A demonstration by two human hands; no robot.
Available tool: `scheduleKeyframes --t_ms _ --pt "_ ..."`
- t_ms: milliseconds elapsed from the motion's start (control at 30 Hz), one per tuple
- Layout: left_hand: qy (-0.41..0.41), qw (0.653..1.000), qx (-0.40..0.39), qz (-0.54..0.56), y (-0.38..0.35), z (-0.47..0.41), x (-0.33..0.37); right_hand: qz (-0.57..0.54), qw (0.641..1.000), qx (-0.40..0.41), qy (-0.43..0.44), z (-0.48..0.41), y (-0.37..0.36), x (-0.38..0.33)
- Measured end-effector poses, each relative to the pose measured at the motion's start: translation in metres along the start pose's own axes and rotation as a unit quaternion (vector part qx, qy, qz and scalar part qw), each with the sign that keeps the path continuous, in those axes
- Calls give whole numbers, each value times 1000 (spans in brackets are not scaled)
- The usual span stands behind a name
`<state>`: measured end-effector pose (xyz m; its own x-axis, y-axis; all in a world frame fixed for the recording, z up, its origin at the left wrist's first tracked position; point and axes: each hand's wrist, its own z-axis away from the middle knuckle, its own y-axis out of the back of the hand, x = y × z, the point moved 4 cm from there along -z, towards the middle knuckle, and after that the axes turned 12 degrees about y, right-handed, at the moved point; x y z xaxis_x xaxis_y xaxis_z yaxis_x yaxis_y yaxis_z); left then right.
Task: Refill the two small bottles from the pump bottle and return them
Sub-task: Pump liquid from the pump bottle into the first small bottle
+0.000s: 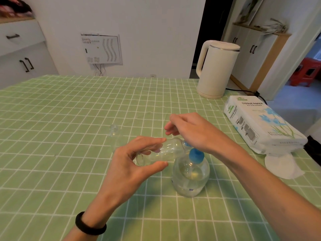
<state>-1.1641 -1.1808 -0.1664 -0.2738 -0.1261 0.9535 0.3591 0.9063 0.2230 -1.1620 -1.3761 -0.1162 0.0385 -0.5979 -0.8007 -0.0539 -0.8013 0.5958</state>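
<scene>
My left hand [137,164] grips a small clear bottle [166,150], held on its side above the table with its neck pointing right at the pump's blue nozzle. The pump bottle [190,176] is clear, round and part full, with a blue collar, and stands on the green checked tablecloth [69,119]. My right hand [189,131] rests on top of the pump head, hiding most of it, with its fingers loosely curled. A second small clear item [113,130], a bottle or a cap, sits on the cloth farther back to the left.
A cream electric kettle [216,68] stands at the back right with its cord trailing off the table. A pack of tissue paper [260,124] lies at the right edge, with loose white tissues [281,166] in front of it. White cabinets and a wall stand behind.
</scene>
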Motion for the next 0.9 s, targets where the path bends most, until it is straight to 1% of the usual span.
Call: scheduleKeyframes --t_ms 433,633,767,900 --pt "17 1000 -2 16 -7 3 -15 16 999 -29 -31 2 -14 15" --pt "20 999 5 31 -9 5 -16 35 999 -24 -29 3 -12 14" --pt "22 999 7 22 -9 6 -13 48 998 -24 -28 4 -9 8" --pt "15 1000 10 22 -8 6 -7 69 997 -13 -8 2 -4 0"
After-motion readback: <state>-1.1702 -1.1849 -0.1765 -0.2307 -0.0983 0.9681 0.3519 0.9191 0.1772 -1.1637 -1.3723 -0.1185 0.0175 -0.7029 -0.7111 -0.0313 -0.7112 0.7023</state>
